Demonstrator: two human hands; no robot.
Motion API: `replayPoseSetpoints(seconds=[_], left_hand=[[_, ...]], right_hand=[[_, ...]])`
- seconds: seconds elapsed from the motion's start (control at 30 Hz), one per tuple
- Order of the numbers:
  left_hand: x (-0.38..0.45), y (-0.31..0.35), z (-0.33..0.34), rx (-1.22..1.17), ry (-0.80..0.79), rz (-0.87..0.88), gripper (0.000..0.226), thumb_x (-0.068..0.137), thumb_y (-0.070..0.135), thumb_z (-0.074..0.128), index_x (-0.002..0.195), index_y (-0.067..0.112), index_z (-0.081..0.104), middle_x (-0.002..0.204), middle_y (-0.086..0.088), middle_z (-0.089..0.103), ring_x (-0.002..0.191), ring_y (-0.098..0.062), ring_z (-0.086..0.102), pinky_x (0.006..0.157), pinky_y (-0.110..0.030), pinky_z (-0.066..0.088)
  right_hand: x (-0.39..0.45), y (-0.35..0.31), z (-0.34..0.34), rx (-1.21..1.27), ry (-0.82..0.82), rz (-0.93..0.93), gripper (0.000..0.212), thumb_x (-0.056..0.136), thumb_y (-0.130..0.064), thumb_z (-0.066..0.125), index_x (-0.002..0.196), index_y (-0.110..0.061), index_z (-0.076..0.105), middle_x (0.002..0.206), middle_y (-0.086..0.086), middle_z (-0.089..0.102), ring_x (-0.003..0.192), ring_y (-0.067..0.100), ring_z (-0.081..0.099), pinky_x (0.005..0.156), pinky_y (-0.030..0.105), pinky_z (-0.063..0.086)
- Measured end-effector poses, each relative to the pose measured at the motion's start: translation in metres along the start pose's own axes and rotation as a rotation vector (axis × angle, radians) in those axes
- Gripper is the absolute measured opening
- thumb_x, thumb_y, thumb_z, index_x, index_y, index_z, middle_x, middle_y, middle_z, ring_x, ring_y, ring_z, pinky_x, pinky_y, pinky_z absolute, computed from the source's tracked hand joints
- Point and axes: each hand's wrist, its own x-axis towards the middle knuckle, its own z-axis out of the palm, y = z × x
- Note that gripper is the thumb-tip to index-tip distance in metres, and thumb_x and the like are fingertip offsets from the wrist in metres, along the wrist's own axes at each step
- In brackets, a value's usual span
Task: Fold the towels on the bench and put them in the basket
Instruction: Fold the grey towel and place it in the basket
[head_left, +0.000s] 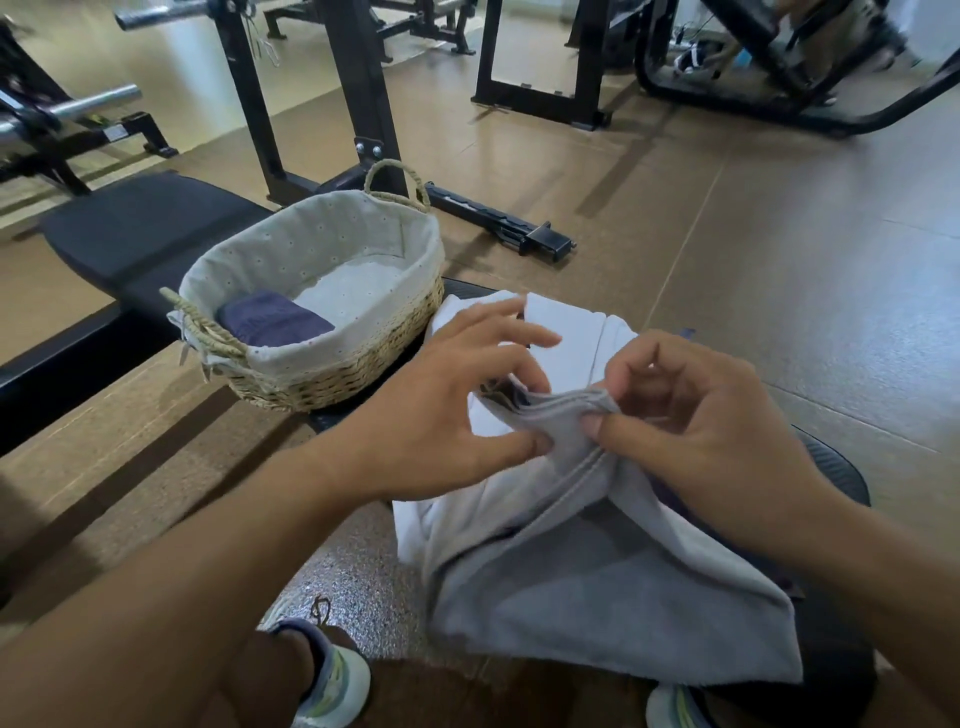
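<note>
A grey towel (613, 587) hangs from both my hands over the black bench (831, 467). My left hand (447, 410) pinches its top edge between thumb and fingers. My right hand (691, 415) pinches the same bunched edge just to the right. A white towel (566, 332) lies on the bench behind my hands. Farther left on the bench stands a woven basket (332, 374) with a pale cloth lining, and a folded dark blue towel (275, 319) lies in its near left end.
Another black bench pad (140, 228) stretches away to the left behind the basket. Black rack uprights (358, 93) and barbells stand beyond. A loose black bar (498, 218) lies on the brown floor. My shoes (332, 680) are at the bottom.
</note>
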Motion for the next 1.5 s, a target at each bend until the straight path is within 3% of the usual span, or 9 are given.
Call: replayPoseSetpoints(seconds=[0.1,0.27,0.43,0.7,0.93,1.07,1.23,1.33,1.5], left_hand=[[-0.003,0.011,-0.006,-0.111,0.084,-0.083,0.024,0.083,0.045,0.074,0.089,0.023,0.067,0.099,0.013,0.071,0.108,-0.006,0.063,0.091,-0.024,0.049],[-0.006,0.051,-0.017,-0.263,0.129,-0.129,0.021,0.095,0.040,0.063,0.087,0.020,0.064,0.073,0.002,0.063,0.058,-0.001,0.052,0.053,-0.009,0.037],[-0.004,0.072,-0.037,-0.852,-0.092,-0.511,0.035,0.087,0.044,0.055,0.084,0.016,0.075,0.077,-0.010,0.071,0.065,-0.012,0.063,0.058,-0.021,0.050],[0.007,0.011,-0.012,-0.049,-0.027,-0.410,0.054,0.060,0.080,0.067,0.091,0.036,0.066,0.065,0.008,0.060,0.056,-0.001,0.049,0.057,-0.025,0.043],[0.011,0.005,0.001,-0.169,0.003,-0.328,0.050,0.069,0.063,0.074,0.070,0.017,0.054,0.056,0.010,0.045,0.053,-0.004,0.037,0.049,-0.018,0.029],[0.012,0.003,-0.001,-0.150,0.060,-0.274,0.038,0.086,0.045,0.072,0.069,0.021,0.048,0.057,0.008,0.042,0.053,-0.006,0.035,0.049,-0.020,0.030],[0.010,0.005,-0.011,-0.172,0.141,-0.275,0.021,0.093,0.038,0.066,0.088,0.022,0.052,0.069,0.003,0.068,0.054,-0.008,0.052,0.048,-0.019,0.040],[0.009,0.005,-0.022,-0.207,0.255,-0.292,0.017,0.092,0.046,0.060,0.096,0.030,0.056,0.080,0.004,0.075,0.059,-0.016,0.060,0.053,-0.031,0.047],[0.008,-0.005,-0.039,-0.282,0.397,-0.409,0.009,0.094,0.049,0.057,0.096,0.040,0.060,0.072,0.020,0.070,0.064,-0.001,0.056,0.060,-0.024,0.044]], right_hand=[[-0.001,-0.008,-0.010,0.258,0.020,0.030,0.022,0.077,-0.009,0.079,0.076,-0.020,0.061,0.072,0.005,0.070,0.065,0.015,0.062,0.059,0.025,0.051],[-0.002,-0.023,-0.018,0.519,0.021,0.030,0.018,0.068,-0.020,0.078,0.077,-0.025,0.063,0.070,0.000,0.063,0.064,0.012,0.054,0.057,0.019,0.045],[0.002,-0.030,-0.020,0.570,0.014,0.154,0.019,0.078,-0.012,0.073,0.077,-0.030,0.067,0.072,-0.008,0.064,0.063,0.006,0.058,0.054,0.020,0.046],[0.024,0.006,0.001,0.309,-0.004,0.307,0.020,0.095,-0.003,0.063,0.112,-0.013,0.063,0.089,0.001,0.076,0.079,0.015,0.070,0.065,0.027,0.056],[0.024,0.017,0.010,0.110,0.037,0.157,0.022,0.088,-0.007,0.075,0.098,-0.019,0.059,0.096,0.001,0.069,0.073,0.019,0.066,0.072,0.040,0.054],[0.020,0.026,0.011,-0.046,-0.119,0.167,0.037,0.082,-0.002,0.071,0.108,-0.025,0.057,0.095,-0.004,0.068,0.077,0.016,0.066,0.077,0.043,0.058],[0.014,0.034,0.017,-0.255,-0.298,0.229,0.023,0.080,-0.017,0.063,0.102,-0.022,0.065,0.096,-0.006,0.071,0.087,0.018,0.069,0.082,0.046,0.057],[0.014,0.035,0.023,-0.251,-0.393,0.285,0.030,0.078,-0.023,0.057,0.105,-0.016,0.066,0.100,0.001,0.072,0.096,0.026,0.068,0.088,0.053,0.054],[0.016,0.032,0.016,-0.053,-0.534,0.396,0.047,0.070,-0.010,0.061,0.117,-0.010,0.065,0.115,0.010,0.071,0.109,0.027,0.068,0.098,0.049,0.051]])
